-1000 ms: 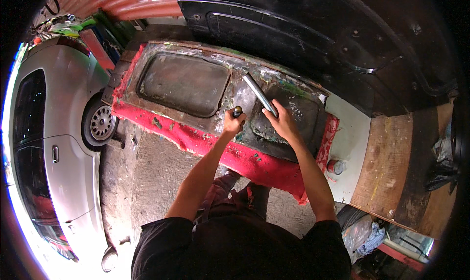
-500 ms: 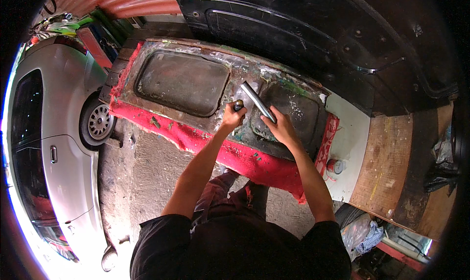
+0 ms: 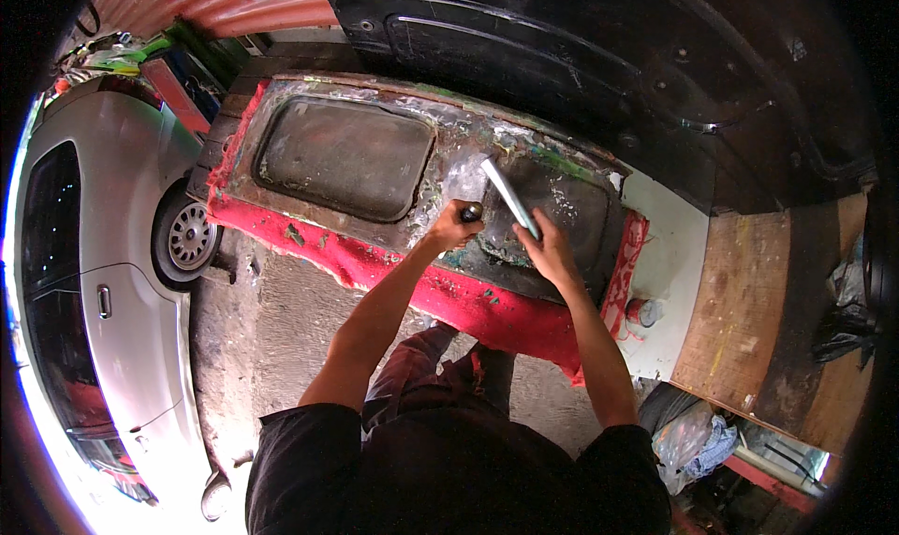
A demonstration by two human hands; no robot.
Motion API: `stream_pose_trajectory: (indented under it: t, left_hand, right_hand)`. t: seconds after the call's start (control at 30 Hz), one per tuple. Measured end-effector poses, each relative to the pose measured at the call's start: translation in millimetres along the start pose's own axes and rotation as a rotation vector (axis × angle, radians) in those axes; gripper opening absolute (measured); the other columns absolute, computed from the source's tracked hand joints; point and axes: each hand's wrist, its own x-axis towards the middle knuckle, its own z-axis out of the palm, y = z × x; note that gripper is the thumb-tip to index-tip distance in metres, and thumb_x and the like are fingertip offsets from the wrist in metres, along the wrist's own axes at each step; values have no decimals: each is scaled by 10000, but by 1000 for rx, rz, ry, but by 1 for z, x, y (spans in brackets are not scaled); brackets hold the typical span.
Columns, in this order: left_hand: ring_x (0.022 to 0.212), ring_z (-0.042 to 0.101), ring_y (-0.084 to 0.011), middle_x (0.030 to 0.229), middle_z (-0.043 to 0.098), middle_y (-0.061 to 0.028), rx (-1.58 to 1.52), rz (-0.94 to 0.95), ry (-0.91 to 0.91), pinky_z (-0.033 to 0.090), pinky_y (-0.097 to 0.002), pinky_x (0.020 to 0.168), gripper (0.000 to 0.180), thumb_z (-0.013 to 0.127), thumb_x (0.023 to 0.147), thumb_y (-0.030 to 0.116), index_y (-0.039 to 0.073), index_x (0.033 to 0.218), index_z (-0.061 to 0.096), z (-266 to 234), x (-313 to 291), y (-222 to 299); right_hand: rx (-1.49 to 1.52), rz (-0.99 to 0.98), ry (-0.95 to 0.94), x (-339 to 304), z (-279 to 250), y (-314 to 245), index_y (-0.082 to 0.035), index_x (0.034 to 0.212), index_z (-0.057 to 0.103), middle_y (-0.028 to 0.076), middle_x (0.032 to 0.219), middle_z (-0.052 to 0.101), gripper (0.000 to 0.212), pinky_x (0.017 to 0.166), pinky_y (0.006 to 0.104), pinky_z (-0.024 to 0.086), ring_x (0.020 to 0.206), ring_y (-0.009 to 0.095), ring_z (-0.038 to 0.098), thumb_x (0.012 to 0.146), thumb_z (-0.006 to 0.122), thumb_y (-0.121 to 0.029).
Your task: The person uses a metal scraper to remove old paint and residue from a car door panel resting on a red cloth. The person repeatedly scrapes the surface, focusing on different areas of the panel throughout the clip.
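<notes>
A worn metal panel (image 3: 449, 268) with two rounded recesses lies on red cloth (image 3: 375, 271), its face scabbed with old paint and filler. Over its middle, my left hand (image 3: 452, 226) is closed around a dark handle (image 3: 471, 213) whose rounded end points up; the tool's lower part is hidden by the fingers. My right hand (image 3: 552, 251) grips the near end of a silver metal bar (image 3: 507, 192). The bar slants away to the left over the panel, its far end close to a pale patch (image 3: 465, 177). Bar and handle appear apart.
A silver car (image 3: 131, 320) stands at the left. Behind the panel leans a large black vehicle panel (image 3: 562, 76). To the right are a small can (image 3: 642, 312) on a white board (image 3: 676, 254) and wooden planks (image 3: 740, 310). Bags and rags (image 3: 693, 446) lie below.
Both hands have shifted slightly right across the panel. The bar's far end has swung right, and the bar now stands steeper in the picture. Both grips stay closed.
</notes>
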Motion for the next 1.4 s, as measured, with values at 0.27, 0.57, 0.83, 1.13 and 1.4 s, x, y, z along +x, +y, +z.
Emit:
stream_pose_trajectory:
  t: [0.27,0.57,0.83,1.13,1.4]
  left_hand:
    - [380,368,-90,498,415,1,28,-44,17,271,-271,343,170,625,802,21,64,713,487,4,-5,3]
    - [384,373,-97,504,428,-13,-172,85,140,267,-285,346,210,593,790,-18,78,672,448,-18,2,4]
    - [375,368,-91,495,430,-8,-245,59,229,259,-280,340,216,624,783,8,71,661,457,-17,-1,5]
    - [364,361,-108,496,423,-20,-211,156,217,269,-278,348,194,601,792,-13,54,678,459,-17,-19,-1]
    - [367,370,-100,514,445,-9,-290,226,433,273,-272,347,201,630,802,14,61,678,479,0,-8,-5]
  right_hand:
    - [-197,-83,-92,-12,13,13,-33,1022,549,187,663,588,355,549,441,466,630,398,628,906,614,-362]
    - [-1,17,146,-1,1,0,-10,984,559,149,649,579,337,553,389,450,568,268,613,908,636,-329]
    - [0,23,53,-4,19,-7,-17,978,570,148,605,557,337,492,392,436,524,267,605,883,662,-326]
    - [128,73,154,18,24,-21,12,898,549,55,569,447,387,473,336,353,512,145,454,898,655,-361]
    - [96,96,117,11,18,-27,27,920,556,82,603,505,444,482,342,361,525,162,484,881,665,-402]
